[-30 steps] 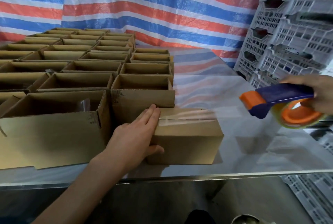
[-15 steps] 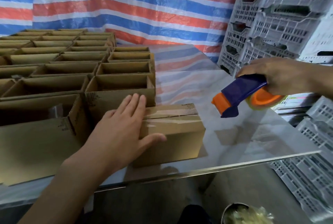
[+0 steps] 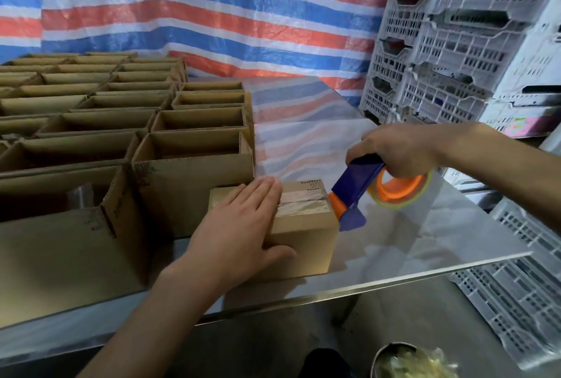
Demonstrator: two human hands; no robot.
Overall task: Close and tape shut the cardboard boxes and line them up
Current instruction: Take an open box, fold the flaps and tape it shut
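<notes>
Near the front edge of the table [image 3: 425, 244], our left hand [image 3: 243, 225] lies flat, fingers straight, on the closed box [image 3: 303, 235], pinning its flaps. Our right hand [image 3: 397, 153] grips the tape dispenser [image 3: 358, 178], its orange nose at the box's right end. We should press firmly, wrap the tape [image 3: 303, 200] down that end, then cut cleanly; open boxes [image 3: 194, 149] stand left

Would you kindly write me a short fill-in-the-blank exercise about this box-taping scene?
1. The left hand lies flat on the small box, whose flaps are ____.
2. The right hand grips the tape dispenser, its orange nose at the box's ____ end.
3. The larger boxes in rows beside it stand ____.
Missing words: closed; right; open.
</notes>
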